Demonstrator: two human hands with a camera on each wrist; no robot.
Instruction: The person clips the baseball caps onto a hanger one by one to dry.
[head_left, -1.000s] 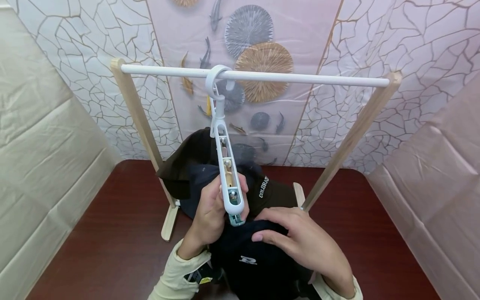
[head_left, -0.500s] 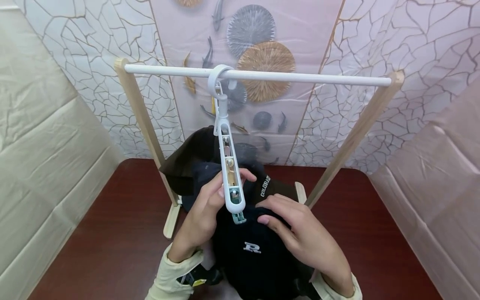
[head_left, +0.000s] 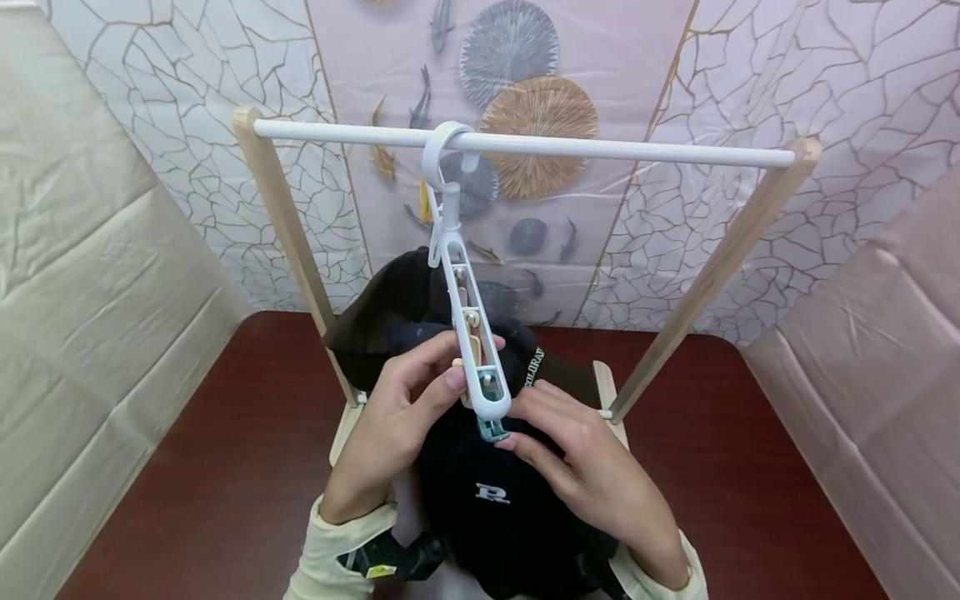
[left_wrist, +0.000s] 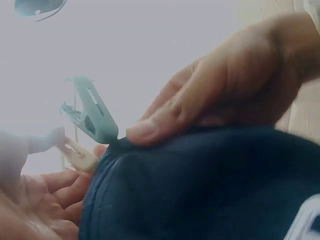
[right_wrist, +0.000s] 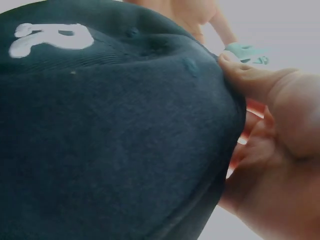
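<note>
A white clip hanger (head_left: 451, 208) hangs by its hook from a white rod (head_left: 600, 148). At its near end is a teal clip (left_wrist: 95, 112), its tip on the edge of a black cap (head_left: 510, 542) with a white letter R. My right hand (head_left: 585, 462) pinches the cap's edge beside this clip, thumb on the near side. Thumb and fingers of my left hand (head_left: 397, 417) pinch a beige clip (left_wrist: 82, 160), which sits just beyond the teal one. In the right wrist view, the cap's dark cloth fills much of the picture.
Wooden posts (head_left: 288, 242) hold up the rod above a dark red table (head_left: 187, 467). Behind the hanger are a brown cap (head_left: 375, 312) and a dark cap with a lettered brim (head_left: 566, 375). Pale cloth walls (head_left: 90, 275) flank the table.
My left hand has let go near the teal clip and moved back to the beige one. My right hand has stayed on the cap's edge, shifting slightly left.
</note>
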